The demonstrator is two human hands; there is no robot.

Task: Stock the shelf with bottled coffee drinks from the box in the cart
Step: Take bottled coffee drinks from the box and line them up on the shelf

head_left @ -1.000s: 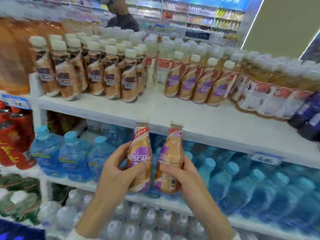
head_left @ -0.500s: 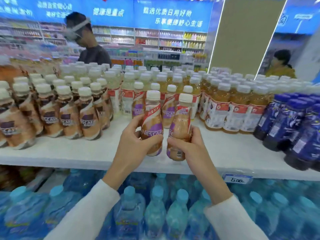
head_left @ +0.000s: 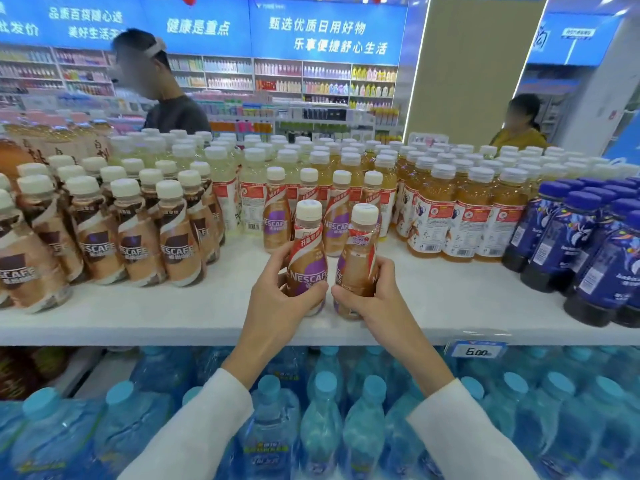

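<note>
L hand (head_left: pixel 277 299): we grip the left coffee btl (head_left: pixel 306 258) round its lower body, fingers and thumb curled on the label.
R hand (head_left: pixel 370 296): we grip the right coffee btl (head_left: pixel 358 258) the same way, thumb in front.
Hands: side by side, thumbs nearly touching, each clamped on its own btl.
Held pair: upright, white caps up, just beside each other, low over the front strip of the white shelf (head_left: pixel 173 306); we can't tell if the bases touch it.
Beyond hands: purple-label btls (head_left: pixel 276 216) of the same kind stand in a row just behind the held pair.
Left of L hand: brown-label coffee btls (head_left: pixel 138 237) in packed rows.
Right of R hand: amber tea btls (head_left: pixel 460 216), then dark blue btls (head_left: pixel 581 251) further out.
Below hands: blue-cap water btls (head_left: pixel 325 410); price tag (head_left: pixel 476 351) on the shelf edge, below-right of R hand.
</note>
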